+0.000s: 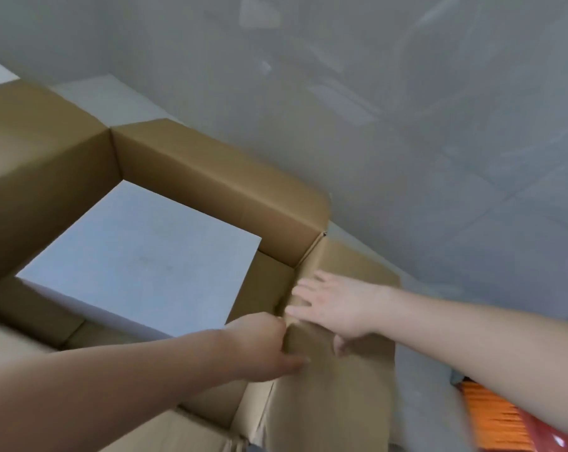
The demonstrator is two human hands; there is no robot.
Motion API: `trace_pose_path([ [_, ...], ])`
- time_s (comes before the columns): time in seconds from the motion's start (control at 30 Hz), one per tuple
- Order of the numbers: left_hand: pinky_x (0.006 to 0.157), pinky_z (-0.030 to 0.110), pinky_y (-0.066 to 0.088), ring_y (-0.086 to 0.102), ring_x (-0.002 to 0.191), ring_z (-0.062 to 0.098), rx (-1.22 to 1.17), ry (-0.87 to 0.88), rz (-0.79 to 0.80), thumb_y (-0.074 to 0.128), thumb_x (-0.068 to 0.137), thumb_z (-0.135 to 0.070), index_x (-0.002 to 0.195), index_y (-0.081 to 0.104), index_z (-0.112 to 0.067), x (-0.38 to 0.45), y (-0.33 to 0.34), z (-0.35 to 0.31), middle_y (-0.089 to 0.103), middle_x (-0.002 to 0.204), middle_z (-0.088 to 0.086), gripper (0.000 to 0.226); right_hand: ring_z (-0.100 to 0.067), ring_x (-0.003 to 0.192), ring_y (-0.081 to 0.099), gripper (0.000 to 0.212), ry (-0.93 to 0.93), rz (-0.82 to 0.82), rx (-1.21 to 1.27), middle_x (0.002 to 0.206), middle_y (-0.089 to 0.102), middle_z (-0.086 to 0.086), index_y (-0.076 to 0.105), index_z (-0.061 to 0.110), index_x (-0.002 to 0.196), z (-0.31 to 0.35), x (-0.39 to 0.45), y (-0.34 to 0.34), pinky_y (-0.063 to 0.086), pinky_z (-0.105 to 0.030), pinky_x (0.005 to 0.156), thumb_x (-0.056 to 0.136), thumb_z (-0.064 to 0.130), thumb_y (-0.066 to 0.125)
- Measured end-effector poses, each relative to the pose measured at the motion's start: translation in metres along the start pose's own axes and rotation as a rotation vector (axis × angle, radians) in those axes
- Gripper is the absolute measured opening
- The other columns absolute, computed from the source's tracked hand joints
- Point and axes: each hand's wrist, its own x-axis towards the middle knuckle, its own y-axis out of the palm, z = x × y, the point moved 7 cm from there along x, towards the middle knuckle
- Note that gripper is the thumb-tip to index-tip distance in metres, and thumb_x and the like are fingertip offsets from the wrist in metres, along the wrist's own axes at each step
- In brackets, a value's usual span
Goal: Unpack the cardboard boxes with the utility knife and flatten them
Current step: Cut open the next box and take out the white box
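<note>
STEP: flattening | cardboard box (217, 177) open through, floor visible | left hand (259, 345) grips wall edge | right hand (334, 305) laid flat on flap, bracing the fold.

Pale grey floor (406, 125) tiling is filling the upper and right parts of the view, its large square tiles meeting at thin, faint grout lines that are running diagonally. Soft, diffuse light is falling across the glossy surface and is producing blurred whitish reflections (338, 93) toward the top centre and top right; their source is lying outside the frame. A brighter, bluish-white patch of the same tiling (139, 256) is showing at left centre, and at the lower right edge an orange ribbed object (491, 415) beside a red glossy item (550, 438) is lying on the floor, both too blurred to identify.
</note>
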Motion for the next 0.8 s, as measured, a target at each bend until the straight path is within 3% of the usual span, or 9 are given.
trace_pose_path([
  [0.07,0.083,0.034,0.051,0.059,0.100,0.021,-0.047,-0.049,0.064,0.048,0.085,-0.066,0.123,0.049,-0.009,0.008,0.020,-0.003,0.060,0.111,0.004,0.069,-0.030,0.133,0.030,0.100,-0.054,-0.024,-0.006,0.137,0.041,-0.013,0.028,0.017,0.145,-0.002,0.015,0.008,0.021,-0.048,0.114,0.067,0.059,0.074],
  [0.13,0.087,0.035,0.051,0.059,0.104,0.022,-0.071,-0.096,0.061,0.050,0.086,-0.063,0.134,0.039,-0.005,0.014,0.031,-0.002,0.059,0.115,0.004,0.076,-0.026,0.124,0.041,0.087,-0.074,-0.025,-0.003,0.126,0.051,-0.008,0.039,0.017,0.136,-0.005,0.031,0.012,0.030,-0.044,0.108,0.069,0.061,0.072],
  [0.23,0.081,0.032,0.050,0.060,0.102,0.023,-0.078,-0.120,0.030,0.051,0.090,-0.050,0.127,0.041,-0.006,0.019,0.037,0.000,0.059,0.113,0.005,0.058,-0.025,0.103,0.057,0.044,-0.077,-0.048,0.024,0.106,0.062,-0.004,0.055,0.016,0.112,-0.006,0.049,0.014,0.047,-0.040,0.087,0.082,0.046,0.068],
  [0.33,0.077,0.034,0.049,0.060,0.096,0.023,-0.066,-0.099,0.026,0.048,0.093,-0.050,0.117,0.048,-0.009,0.021,0.037,-0.001,0.060,0.106,0.004,0.047,-0.026,0.096,0.059,0.023,-0.052,-0.085,0.040,0.101,0.062,-0.005,0.059,0.013,0.102,-0.008,0.050,0.014,0.048,-0.036,0.073,0.088,0.030,0.062],
  [0.47,0.065,0.029,0.042,0.052,0.074,0.016,-0.106,-0.089,-0.080,0.045,0.089,-0.061,0.083,0.051,-0.020,0.025,0.014,-0.001,0.054,0.081,-0.004,0.042,-0.026,0.092,0.060,0.023,-0.062,-0.062,0.093,0.095,0.064,-0.006,0.061,0.012,0.093,-0.006,0.031,0.032,0.046,-0.033,0.068,0.083,0.032,0.067],
  [0.57,0.070,0.026,0.044,0.056,0.083,0.016,-0.149,-0.015,-0.232,0.050,0.091,-0.043,0.095,0.060,-0.019,0.031,-0.016,0.002,0.061,0.093,-0.003,0.027,-0.028,0.090,0.061,0.037,-0.083,0.080,0.102,0.094,0.065,-0.006,0.064,0.011,0.096,0.002,0.014,0.055,0.051,-0.034,0.071,0.078,0.042,0.073],
  [0.67,0.076,0.019,0.044,0.056,0.088,0.010,-0.240,0.001,-0.319,0.049,0.094,-0.030,0.117,0.059,-0.022,0.031,-0.038,0.011,0.062,0.112,-0.005,0.026,-0.027,0.086,0.060,0.046,-0.110,0.281,0.150,0.077,0.057,0.000,0.063,0.013,0.101,0.011,-0.003,0.073,0.050,-0.033,0.070,0.072,0.047,0.077],
  [0.73,0.079,0.018,0.047,0.057,0.092,0.010,-0.262,-0.034,-0.350,0.050,0.095,-0.028,0.122,0.057,-0.024,0.028,-0.044,0.021,0.060,0.115,-0.006,0.028,-0.022,0.080,0.058,0.053,-0.067,0.441,0.261,0.075,0.055,0.005,0.066,0.017,0.101,0.010,-0.010,0.080,0.050,-0.031,0.070,0.068,0.056,0.077],
  [0.8,0.079,0.019,0.049,0.058,0.092,0.011,-0.237,-0.073,-0.377,0.050,0.095,-0.027,0.121,0.056,-0.025,0.023,-0.046,0.030,0.060,0.112,-0.006,0.027,-0.019,0.077,0.059,0.050,0.021,0.475,0.465,0.079,0.063,0.007,0.068,0.020,0.089,-0.003,-0.011,0.075,0.051,-0.029,0.070,0.068,0.065,0.072],
])
